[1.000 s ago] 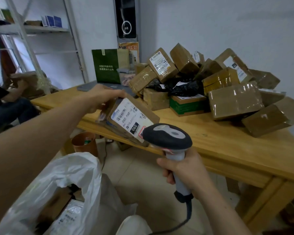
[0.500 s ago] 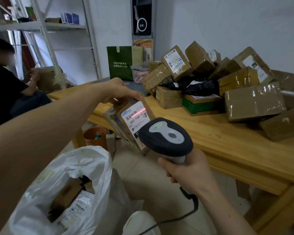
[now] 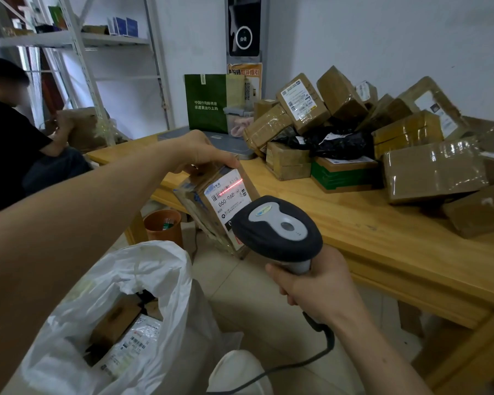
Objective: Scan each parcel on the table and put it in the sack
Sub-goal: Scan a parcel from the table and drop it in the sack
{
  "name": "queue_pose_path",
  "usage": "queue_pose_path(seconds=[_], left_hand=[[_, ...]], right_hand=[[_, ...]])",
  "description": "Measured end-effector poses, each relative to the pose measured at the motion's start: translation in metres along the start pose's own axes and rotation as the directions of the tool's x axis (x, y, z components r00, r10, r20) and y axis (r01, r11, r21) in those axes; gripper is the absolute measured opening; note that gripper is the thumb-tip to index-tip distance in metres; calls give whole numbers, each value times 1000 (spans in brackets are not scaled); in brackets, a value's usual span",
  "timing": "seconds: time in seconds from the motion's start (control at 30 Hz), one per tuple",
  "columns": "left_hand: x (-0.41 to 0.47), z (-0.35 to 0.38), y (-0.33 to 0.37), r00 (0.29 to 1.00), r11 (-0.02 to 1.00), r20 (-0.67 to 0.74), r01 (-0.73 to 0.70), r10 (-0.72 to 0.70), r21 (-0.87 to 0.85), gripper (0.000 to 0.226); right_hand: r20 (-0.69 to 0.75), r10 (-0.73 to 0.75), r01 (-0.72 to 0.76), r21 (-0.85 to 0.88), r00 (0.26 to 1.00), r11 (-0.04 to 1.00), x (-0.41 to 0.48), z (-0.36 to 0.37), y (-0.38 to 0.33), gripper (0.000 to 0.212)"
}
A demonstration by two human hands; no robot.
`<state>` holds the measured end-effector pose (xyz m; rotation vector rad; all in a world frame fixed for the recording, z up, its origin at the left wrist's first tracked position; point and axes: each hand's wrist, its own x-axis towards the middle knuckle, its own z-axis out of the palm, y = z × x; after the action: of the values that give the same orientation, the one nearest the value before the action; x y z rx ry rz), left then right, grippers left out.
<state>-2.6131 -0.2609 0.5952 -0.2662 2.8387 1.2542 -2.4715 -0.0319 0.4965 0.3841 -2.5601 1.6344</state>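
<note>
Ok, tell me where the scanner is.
Head view, centre: the scanner is gripped in the right hand, aimed at the parcel held by the left hand.

A single wide-angle camera, worn on the person's head, looked forward and down from close above the sack [image 3: 154, 269], facing across the near table [image 3: 382, 238] toward the white wall [image 3: 382, 38].

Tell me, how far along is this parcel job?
Early going, it seems. Done: at least two parcels lie in the white sack. In hand: the left hand holds a box while the right hand aims the scanner, its red line across the box's label. Left: dropping that box in the sack, then the large pile on the table.
</note>
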Motion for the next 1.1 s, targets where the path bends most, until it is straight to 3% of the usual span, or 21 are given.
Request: queue_pose_path(seconds=[0.17, 0.3, 0.43, 0.57, 0.77, 0.93, 1.1], left_hand=[[1, -2, -3, 1000, 1000, 2, 12, -12, -10, 51], [-4, -8, -15, 999, 999, -9, 40, -41, -19, 50], [-17, -30, -60, 971, 972, 24, 236, -236, 12, 61], [-29, -51, -132, 897, 899, 51, 438, -439, 21, 59], [-49, -58, -245, 731, 730, 9, 682, -683, 50, 49], [-54, -27, -331, 629, 628, -43, 766, -776, -134, 53], [-51, 16, -398, 557, 588, -196, 726, -807, -356, 65]], right_hand=[[18, -15, 15, -20, 1000, 1000, 0, 2, 0, 14], [61, 14, -18, 73, 998, 997, 1, 8, 0, 18], [126, 101, -123, 175, 987, 977, 4, 22, 3, 19], [192, 161, -198, 196, 968, 960, 8, 46, 7, 16], [296, 194, -250, 163, 935, 954, 13, 83, 9, 13], [327, 253, -302, 108, 911, 947, 20, 112, 16, 19], [326, 323, -352, 31, 888, 936, 28, 131, 27, 27]])
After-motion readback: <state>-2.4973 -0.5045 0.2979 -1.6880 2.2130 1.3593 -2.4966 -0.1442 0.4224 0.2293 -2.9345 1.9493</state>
